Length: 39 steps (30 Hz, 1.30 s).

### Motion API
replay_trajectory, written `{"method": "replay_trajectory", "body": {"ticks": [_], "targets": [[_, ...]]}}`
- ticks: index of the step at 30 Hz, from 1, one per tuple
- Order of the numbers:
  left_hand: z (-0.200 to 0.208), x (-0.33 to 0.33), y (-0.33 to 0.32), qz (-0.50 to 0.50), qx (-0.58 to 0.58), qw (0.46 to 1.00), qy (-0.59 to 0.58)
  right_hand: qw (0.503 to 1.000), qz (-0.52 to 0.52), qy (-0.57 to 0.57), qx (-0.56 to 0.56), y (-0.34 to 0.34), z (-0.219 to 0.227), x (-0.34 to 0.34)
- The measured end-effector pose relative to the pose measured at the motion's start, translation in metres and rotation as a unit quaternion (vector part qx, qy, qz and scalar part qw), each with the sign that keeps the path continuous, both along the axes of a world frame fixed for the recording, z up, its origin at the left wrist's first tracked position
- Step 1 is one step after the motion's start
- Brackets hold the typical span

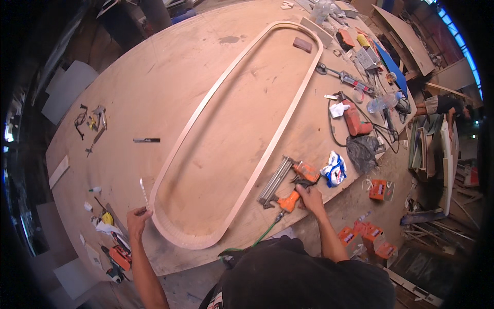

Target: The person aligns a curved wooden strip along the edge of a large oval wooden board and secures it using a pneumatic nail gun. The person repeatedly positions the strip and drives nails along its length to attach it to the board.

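The long, pale wooden loop (193, 241), narrow-walled with smoothly rounded ends, rested on the tan counter (170, 67) before you, while your left grip (137, 220) pinched a thin white strip (143, 191) beside its near curve and your right grip (311, 198) was closed on an orange nail gun (289, 201) to its right.

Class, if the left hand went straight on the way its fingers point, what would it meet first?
Most likely the wooden frame: its rounded near end lies just right of the left hand. Depth is unclear, so the fingertips may already touch it.
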State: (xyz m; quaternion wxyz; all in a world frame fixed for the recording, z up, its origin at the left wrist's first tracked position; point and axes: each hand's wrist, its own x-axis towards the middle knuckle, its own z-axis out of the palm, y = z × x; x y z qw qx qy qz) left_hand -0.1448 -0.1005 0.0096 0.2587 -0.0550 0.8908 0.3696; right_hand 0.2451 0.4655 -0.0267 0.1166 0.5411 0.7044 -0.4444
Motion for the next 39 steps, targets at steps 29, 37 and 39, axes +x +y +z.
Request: {"method": "replay_trajectory", "body": {"ticks": [29, 37, 39], "targets": [[0.043, 0.007, 0.019, 0.082, -0.051, 0.989, -0.113, 0.617, 0.288, -0.154, 0.716, 0.576, 0.018, -0.479], [0.033, 0.012, -0.017, 0.09, -0.021, 0.989, -0.114, 0.699, 0.265, -0.081, 0.659, 0.581, 0.029, -0.486], [0.034, 0.011, -0.016, 0.067, -0.017, 0.992, -0.102, 0.739, 0.244, -0.033, 0.627, 0.582, 0.037, -0.485]]}}
